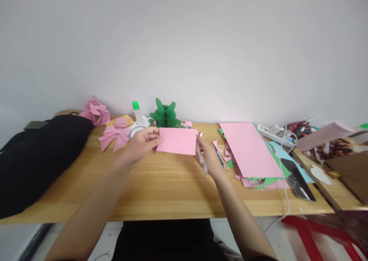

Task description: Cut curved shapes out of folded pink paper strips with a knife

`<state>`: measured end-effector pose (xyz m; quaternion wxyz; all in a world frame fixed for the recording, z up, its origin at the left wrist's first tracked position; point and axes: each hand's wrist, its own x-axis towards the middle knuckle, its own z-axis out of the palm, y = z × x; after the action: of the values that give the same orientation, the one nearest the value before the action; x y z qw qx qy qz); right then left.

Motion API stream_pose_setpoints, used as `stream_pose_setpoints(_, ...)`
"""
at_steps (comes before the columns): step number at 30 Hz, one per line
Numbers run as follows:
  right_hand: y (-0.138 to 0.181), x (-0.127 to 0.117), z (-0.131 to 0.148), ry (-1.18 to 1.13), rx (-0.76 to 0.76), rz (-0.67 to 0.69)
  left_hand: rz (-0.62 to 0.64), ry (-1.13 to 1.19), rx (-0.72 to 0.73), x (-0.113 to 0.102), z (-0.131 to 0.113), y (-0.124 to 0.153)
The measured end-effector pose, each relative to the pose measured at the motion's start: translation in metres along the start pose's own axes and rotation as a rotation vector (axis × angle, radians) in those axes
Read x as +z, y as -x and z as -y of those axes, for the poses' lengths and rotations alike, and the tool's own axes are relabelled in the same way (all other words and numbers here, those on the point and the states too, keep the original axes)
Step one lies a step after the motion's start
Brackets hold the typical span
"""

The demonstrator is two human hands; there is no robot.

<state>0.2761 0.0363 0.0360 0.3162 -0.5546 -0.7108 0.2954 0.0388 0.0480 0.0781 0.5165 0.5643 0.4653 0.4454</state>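
One held sheet (176, 141) is plain pink, rectangular.

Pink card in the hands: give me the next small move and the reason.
Probably lay the pink card flat on the wooden table for support: the left hand holds it up by one edge, while the right hand, at its other edge, holds a slim pale stick.

pale stick (201, 160): blurred | black bag (48, 153): left-edge cutoff | red stool (307, 232): cut off below
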Motion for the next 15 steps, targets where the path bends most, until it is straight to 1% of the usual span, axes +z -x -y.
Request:
stream_pose_setpoints(3,0.001,0.006,-0.004,0.169,0.011,0.078,-0.02,0.061,0.009,-0.008,-0.008,0.007)
stream_pose_setpoints(5,0.002,0.007,-0.007,0.24,0.016,0.115,-0.026,0.089,0.007,-0.011,-0.01,0.012)
stream_pose_setpoints(8,0.002,0.003,-0.002,0.27,-0.001,0.108,-0.033,0.114,0.004,-0.015,-0.012,0.017)
stream_pose_setpoints(10,0.002,-0.007,0.013,0.215,-0.032,-0.005,-0.042,0.127,0.009,-0.015,-0.013,0.018)
stream_pose_setpoints(11,0.003,-0.014,0.025,0.18,-0.05,-0.102,-0.047,0.134,0.014,-0.015,-0.013,0.017)
stream_pose_setpoints(12,0.005,-0.024,0.038,0.025,-0.115,-0.299,-0.048,0.139,0.02,-0.014,-0.014,0.016)
stream_pose_setpoints(13,0.008,-0.035,0.053,-0.115,-0.212,-0.433,-0.045,0.141,0.025,-0.013,-0.014,0.014)
stream_pose_setpoints(14,0.013,-0.046,0.068,-0.155,-0.314,-0.454,-0.039,0.141,0.027,-0.012,-0.013,0.013)
stream_pose_setpoints(15,0.018,-0.059,0.081,-0.148,-0.401,-0.47,-0.032,0.14,0.026,-0.011,-0.013,0.012)
